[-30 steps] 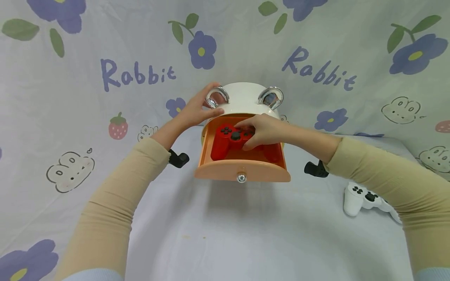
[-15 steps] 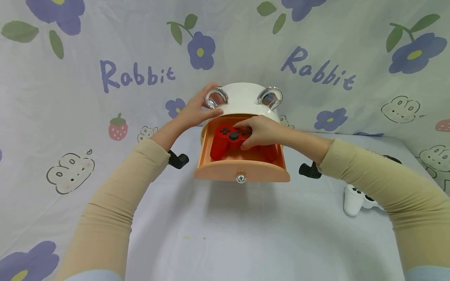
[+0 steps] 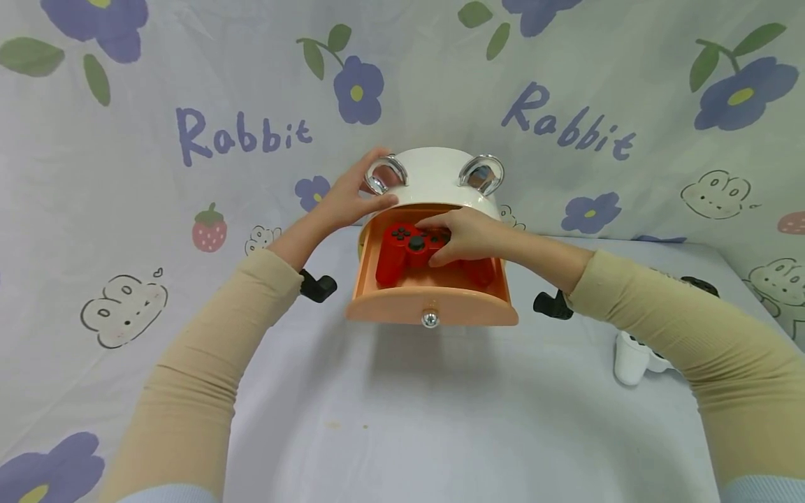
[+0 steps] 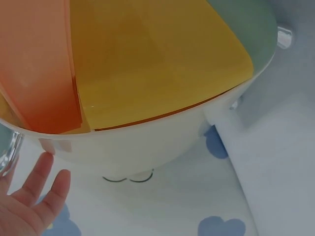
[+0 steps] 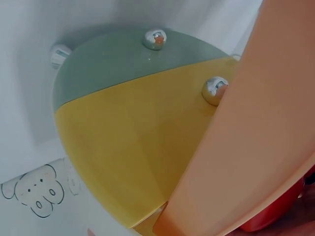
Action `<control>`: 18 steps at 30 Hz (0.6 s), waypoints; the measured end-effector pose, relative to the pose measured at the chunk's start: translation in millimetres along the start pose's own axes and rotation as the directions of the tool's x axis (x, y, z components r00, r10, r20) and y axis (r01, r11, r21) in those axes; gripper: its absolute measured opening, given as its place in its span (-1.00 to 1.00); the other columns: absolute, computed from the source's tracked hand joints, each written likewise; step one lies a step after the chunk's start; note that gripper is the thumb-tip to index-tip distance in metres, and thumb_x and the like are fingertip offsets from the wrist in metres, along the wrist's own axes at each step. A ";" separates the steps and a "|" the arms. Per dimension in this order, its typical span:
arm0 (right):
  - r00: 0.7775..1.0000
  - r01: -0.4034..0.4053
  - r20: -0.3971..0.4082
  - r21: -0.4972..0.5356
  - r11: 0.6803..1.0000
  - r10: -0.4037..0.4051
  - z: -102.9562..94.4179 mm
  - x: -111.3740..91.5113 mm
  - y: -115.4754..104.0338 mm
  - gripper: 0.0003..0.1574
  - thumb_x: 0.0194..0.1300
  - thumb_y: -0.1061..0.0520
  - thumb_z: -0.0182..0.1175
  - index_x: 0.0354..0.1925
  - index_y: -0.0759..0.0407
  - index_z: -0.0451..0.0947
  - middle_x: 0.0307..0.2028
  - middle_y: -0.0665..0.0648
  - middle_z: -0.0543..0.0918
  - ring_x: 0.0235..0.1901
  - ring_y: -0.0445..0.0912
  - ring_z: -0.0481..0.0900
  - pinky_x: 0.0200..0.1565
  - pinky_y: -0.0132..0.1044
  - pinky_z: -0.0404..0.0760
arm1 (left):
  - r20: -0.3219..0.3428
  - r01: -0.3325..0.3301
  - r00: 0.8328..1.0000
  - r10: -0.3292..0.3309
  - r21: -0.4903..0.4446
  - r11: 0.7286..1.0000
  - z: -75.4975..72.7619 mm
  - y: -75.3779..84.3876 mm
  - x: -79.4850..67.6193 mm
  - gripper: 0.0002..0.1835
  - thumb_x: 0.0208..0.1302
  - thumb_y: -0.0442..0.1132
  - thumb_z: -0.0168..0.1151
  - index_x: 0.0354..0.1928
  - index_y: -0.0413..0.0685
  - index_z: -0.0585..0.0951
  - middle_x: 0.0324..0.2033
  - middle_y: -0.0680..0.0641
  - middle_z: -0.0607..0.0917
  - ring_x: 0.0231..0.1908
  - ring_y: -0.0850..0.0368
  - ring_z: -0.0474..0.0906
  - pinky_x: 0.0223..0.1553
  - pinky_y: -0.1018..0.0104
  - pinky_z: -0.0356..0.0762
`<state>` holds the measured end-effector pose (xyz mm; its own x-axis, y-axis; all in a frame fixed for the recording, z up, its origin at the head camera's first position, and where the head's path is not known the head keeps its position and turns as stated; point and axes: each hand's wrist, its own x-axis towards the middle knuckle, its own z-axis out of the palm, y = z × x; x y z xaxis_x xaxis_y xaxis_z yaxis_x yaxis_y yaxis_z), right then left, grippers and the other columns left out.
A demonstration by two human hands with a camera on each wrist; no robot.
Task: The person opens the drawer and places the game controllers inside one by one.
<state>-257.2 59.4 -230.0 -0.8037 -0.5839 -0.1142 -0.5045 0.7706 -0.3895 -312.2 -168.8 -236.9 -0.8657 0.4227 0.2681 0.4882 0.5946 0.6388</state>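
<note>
A small white cabinet (image 3: 437,168) with two chrome ring ears stands against the back cloth. Its orange top drawer (image 3: 390,307) is pulled out, with a round metal knob in front. Inside lies a red game controller (image 3: 391,260) with black buttons. My right hand (image 3: 474,237) reaches into the drawer and grips the controller's middle, thumb toward me; its right part is partly covered by the hand. My left hand (image 3: 358,195) rests at the cabinet's upper left, by the left chrome ring (image 3: 385,175), with its fingers extended against the white shell (image 4: 133,150) in the left wrist view.
Below the orange drawer, a yellow drawer (image 5: 133,128) and a green drawer (image 5: 98,73) are closed. A white game controller (image 3: 631,360) lies to the right, partly behind my right sleeve. Farther back, a black object (image 3: 701,285) shows over that sleeve.
My right forearm has shifted slightly left, and the red controller has slid a little left within the drawer. My left hand keeps its place on the cabinet.
</note>
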 end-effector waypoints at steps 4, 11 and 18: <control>1.000 0.013 -0.003 -0.003 1.000 -0.013 0.6 -0.4 0.8 -0.24 0.07 0.02 0.29 0.25 0.02 0.33 0.11 0.16 0.49 0.07 0.03 0.39 0.11 -0.08 0.41 | 0.001 0.001 1.000 -0.001 -0.003 1.000 -0.3 0.3 -0.1 -0.18 0.11 -0.05 0.30 0.36 0.19 0.09 0.26 -0.03 0.27 -0.05 -0.12 0.45 -0.01 -0.01 0.44; 0.998 0.053 -0.015 0.031 0.998 -0.053 0.4 -5.3 -1.4 -0.26 0.10 0.07 0.29 0.25 0.10 0.32 0.11 0.16 0.48 0.09 0.02 0.39 0.14 -0.09 0.38 | 0.001 0.001 1.000 -0.001 0.000 1.000 -0.5 -0.2 0.0 -0.18 0.11 -0.04 0.30 0.36 0.19 0.08 0.28 -0.02 0.25 -0.05 -0.12 0.45 0.01 -0.01 0.43; 0.996 0.075 -0.046 0.058 0.995 -0.072 -2.0 -15.4 -3.5 -0.37 0.13 0.12 0.27 0.18 0.14 0.39 0.14 0.18 0.45 0.15 0.04 0.34 0.15 -0.06 0.38 | -0.001 0.000 1.000 0.000 0.003 1.000 -0.5 -1.2 0.3 -0.17 0.10 -0.02 0.30 0.36 0.16 0.08 0.28 -0.02 0.25 -0.05 -0.12 0.46 -0.02 0.00 0.45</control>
<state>-243.7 66.3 -225.1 -0.7786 -0.6260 -0.0440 -0.5441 0.7084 -0.4495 -313.1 -169.6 -237.2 -0.8660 0.4220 0.2682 0.4881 0.5970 0.6366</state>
